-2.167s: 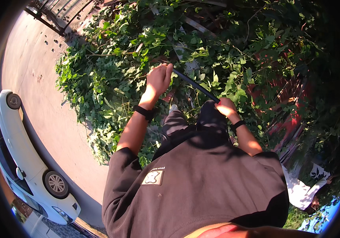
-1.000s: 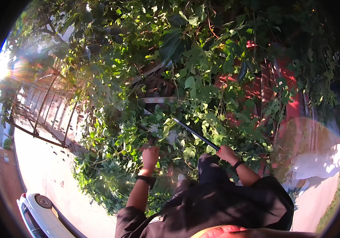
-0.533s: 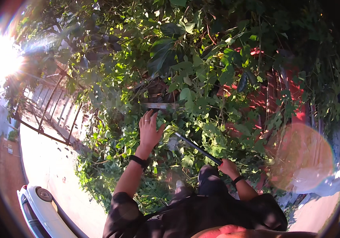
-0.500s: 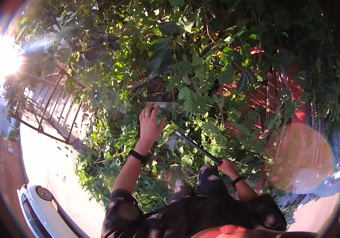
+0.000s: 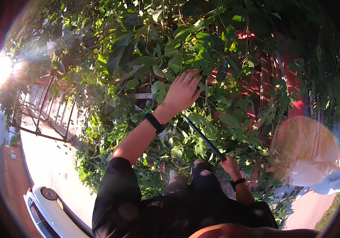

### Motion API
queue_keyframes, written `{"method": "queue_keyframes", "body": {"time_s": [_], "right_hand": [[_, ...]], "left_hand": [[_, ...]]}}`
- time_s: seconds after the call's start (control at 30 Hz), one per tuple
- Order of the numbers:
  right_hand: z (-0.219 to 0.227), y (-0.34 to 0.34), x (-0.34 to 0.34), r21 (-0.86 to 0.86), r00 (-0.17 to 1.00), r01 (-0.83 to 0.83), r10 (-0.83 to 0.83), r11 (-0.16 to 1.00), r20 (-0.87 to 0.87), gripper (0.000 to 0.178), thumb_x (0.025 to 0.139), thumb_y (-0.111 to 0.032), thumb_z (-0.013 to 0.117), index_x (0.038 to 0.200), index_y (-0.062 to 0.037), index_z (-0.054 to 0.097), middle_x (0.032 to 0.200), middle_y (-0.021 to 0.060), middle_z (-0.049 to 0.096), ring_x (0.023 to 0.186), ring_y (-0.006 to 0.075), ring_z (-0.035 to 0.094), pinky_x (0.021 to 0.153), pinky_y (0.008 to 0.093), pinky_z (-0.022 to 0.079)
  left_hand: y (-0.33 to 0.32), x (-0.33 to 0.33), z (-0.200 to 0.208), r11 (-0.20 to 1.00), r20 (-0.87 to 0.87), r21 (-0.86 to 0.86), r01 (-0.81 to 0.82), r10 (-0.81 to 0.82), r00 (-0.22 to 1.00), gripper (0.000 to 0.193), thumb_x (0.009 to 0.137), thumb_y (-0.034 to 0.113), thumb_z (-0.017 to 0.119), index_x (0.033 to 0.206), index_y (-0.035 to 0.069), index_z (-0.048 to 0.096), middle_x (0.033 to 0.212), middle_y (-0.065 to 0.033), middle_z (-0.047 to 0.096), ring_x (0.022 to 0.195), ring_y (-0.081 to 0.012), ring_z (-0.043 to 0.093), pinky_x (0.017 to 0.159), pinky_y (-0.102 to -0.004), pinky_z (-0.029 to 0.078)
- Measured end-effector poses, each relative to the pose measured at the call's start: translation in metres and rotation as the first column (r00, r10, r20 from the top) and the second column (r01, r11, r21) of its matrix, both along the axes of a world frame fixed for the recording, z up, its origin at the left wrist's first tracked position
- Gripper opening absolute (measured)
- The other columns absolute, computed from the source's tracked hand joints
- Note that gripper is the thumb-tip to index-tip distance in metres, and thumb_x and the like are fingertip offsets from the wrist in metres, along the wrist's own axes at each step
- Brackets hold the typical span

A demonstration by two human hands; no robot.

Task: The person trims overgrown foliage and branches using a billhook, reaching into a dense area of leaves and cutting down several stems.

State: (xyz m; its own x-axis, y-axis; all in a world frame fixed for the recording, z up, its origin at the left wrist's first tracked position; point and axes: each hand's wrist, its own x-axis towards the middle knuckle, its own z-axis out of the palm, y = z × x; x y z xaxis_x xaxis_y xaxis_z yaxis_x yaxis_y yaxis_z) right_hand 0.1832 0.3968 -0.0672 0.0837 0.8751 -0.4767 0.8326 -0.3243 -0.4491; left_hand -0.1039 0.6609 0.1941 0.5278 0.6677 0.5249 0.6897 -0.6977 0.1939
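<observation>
Left hand (image 5: 182,92) is up in the leaves (image 5: 201,43), fingers spread w/ tips among the foliage, not clamped on anything I can make out; it wears a dark wristband (image 5: 155,122) and a ring. Right hand (image 5: 230,164) sits lower, nearer the body, fist closed round the handle end of a long dark stick (image 5: 202,136), prob. a blade or rod, can't tell which. That stick slants up and left from the right hand, its far end passing just below the left palm, close but apart.

To do this bit well, I'd say: pull the leaves aside w/ the left hand first, keep those fingers well off the line of the stick, and keep the grip on it firm.

Fence (image 5: 51,115) and white car (image 5: 49,210) off to the left.
</observation>
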Motion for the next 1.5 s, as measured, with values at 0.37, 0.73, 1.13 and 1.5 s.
{"method": "queue_keyframes", "body": {"time_s": [0.37, 0.73, 1.13, 1.5], "right_hand": [[0.002, -0.013, 0.020, 0.037, 0.993, 0.108, -0.106, 0.993, -0.057, 0.032, 0.077, -0.035, 0.074, 0.084, -0.0042, 0.067, 0.071, 0.0155, 0.066, 0.071, 0.0380, 0.065, 0.062, 0.0432, 0.050], [0.038, -0.061, 0.070, 0.205, 0.899, 0.403, -0.344, 0.892, -0.270, 0.046, 0.084, -0.040, 0.073, 0.065, -0.0003, 0.057, 0.053, 0.0089, 0.055, 0.048, 0.0247, 0.056, 0.047, 0.0398, 0.040], [0.376, 0.276, 0.062, 0.674, 0.657, 0.517, 0.260, 0.527, -0.707, 0.046, 0.104, -0.045, 0.044, 0.078, -0.0073, 0.051, 0.052, -0.0006, 0.046, 0.043, 0.0077, 0.042, 0.043, 0.0240, 0.033], [0.033, 0.158, 0.068, -0.286, 0.913, 0.282, -0.348, 0.916, -0.213, 0.070, 0.100, -0.053, 0.047, 0.050, -0.0038, 0.047, 0.042, 0.0061, 0.046, 0.035, 0.0216, 0.047, 0.039, 0.0389, 0.037]], "left_hand": [[0.138, 0.030, 0.015, 0.766, -0.202, -0.163, -0.622, 0.591, 0.781, 0.049, 0.093, 0.039, 0.057, 0.125, 0.002, 0.052, 0.114, -0.0194, 0.065, 0.096, -0.0358, 0.067, 0.083, -0.0489, 0.053], [0.129, -0.035, -0.038, 0.746, -0.117, -0.272, -0.608, 0.602, 0.790, 0.028, 0.096, 0.028, 0.052, 0.108, 0.005, 0.062, 0.083, -0.0181, 0.070, 0.076, -0.0390, 0.068, 0.066, -0.0518, 0.056], [0.102, -0.031, -0.058, 0.787, -0.027, -0.266, -0.557, 0.572, 0.820, 0.030, 0.099, 0.030, 0.050, 0.119, 0.009, 0.058, 0.090, -0.0217, 0.069, 0.081, -0.0436, 0.067, 0.068, -0.0543, 0.055], [0.106, -0.029, -0.043, 0.801, -0.222, -0.183, -0.570, 0.531, 0.818, 0.028, 0.098, 0.030, 0.051, 0.110, 0.005, 0.058, 0.087, -0.0214, 0.070, 0.078, -0.0416, 0.068, 0.065, -0.0526, 0.056]]}}
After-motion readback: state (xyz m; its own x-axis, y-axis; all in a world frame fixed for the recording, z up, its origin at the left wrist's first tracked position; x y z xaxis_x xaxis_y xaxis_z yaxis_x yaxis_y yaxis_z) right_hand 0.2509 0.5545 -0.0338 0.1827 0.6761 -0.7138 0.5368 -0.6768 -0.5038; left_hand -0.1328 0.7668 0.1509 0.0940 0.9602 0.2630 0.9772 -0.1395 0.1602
